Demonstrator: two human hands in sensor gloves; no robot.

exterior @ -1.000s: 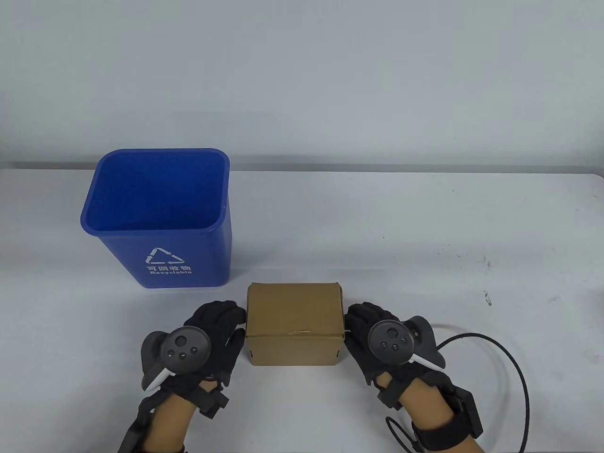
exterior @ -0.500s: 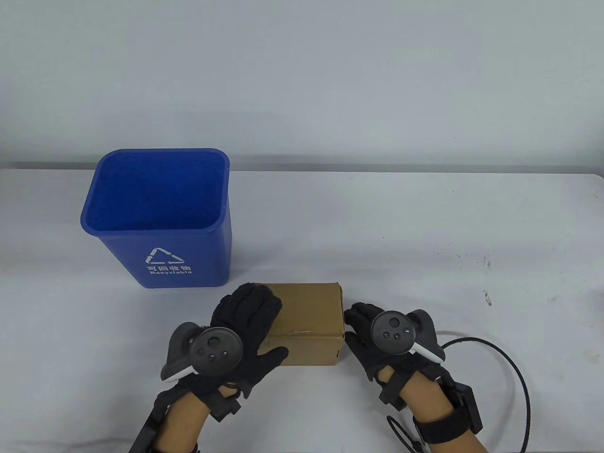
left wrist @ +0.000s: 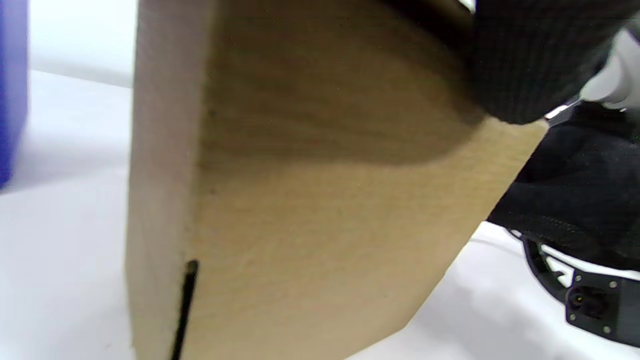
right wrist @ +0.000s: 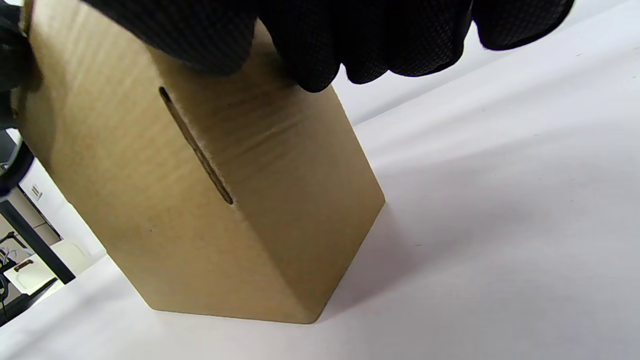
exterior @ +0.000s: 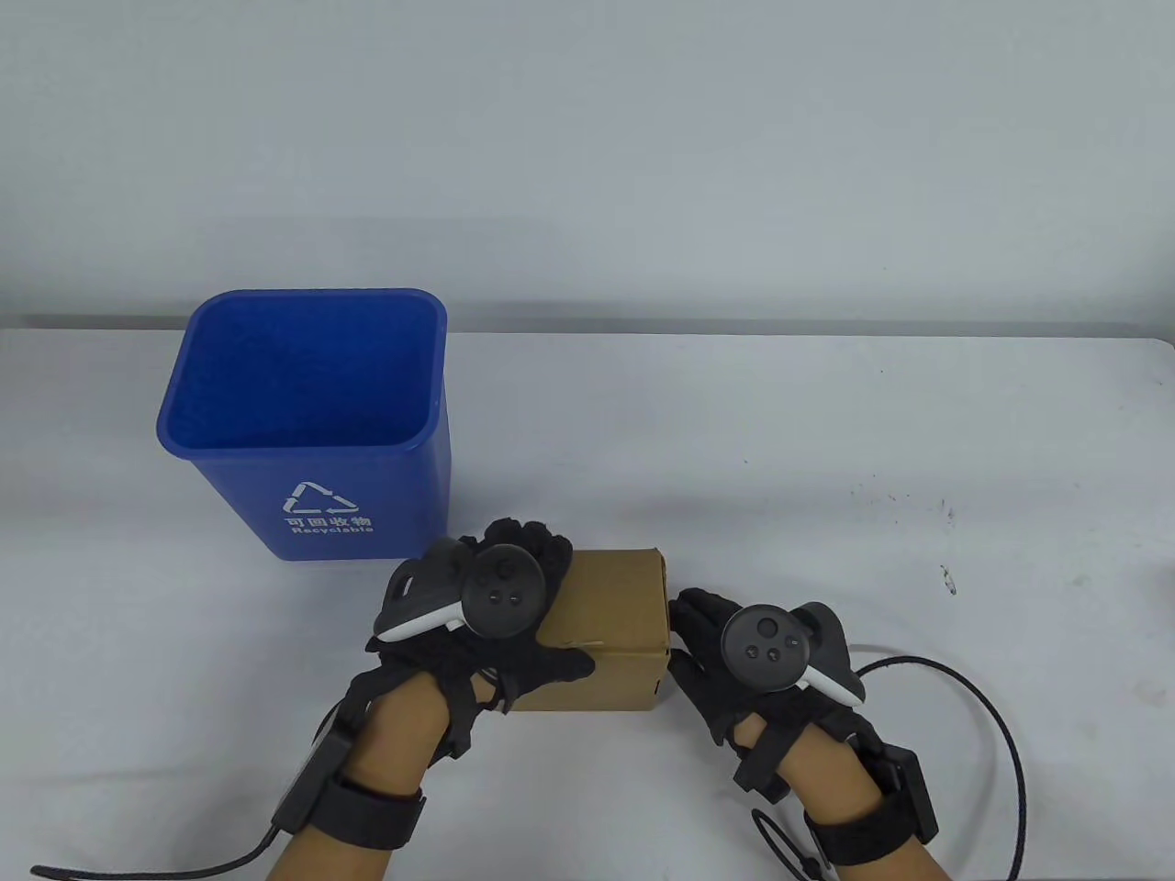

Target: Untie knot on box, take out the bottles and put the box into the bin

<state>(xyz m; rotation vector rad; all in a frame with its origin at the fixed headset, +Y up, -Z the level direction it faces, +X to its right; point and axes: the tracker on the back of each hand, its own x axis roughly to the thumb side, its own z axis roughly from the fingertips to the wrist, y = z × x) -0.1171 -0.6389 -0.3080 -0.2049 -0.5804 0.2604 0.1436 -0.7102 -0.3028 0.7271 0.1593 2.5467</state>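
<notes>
A closed brown cardboard box (exterior: 615, 596) stands on the white table near the front edge. My left hand (exterior: 531, 642) lies over its left top: the fingers curl past the far edge and the thumb presses the front top edge, so it grips the box. My right hand (exterior: 702, 642) rests with straight fingers against the box's right side. Up close, the left wrist view shows the box (left wrist: 300, 200) with a gloved finger (left wrist: 525, 60) on it. The right wrist view shows the box's slotted side (right wrist: 200, 200) under my fingers (right wrist: 320, 45). No string, knot or bottles show.
A blue recycling bin (exterior: 367, 496) stands open and upright just behind and left of the box, and its wall edges into the left wrist view (left wrist: 10, 90). A black cable (exterior: 1001, 725) loops on the table right of my right hand.
My left hand rose from the box's left side, moved onto its top and now curls over the far left edge. The right hand and the box have barely moved.
</notes>
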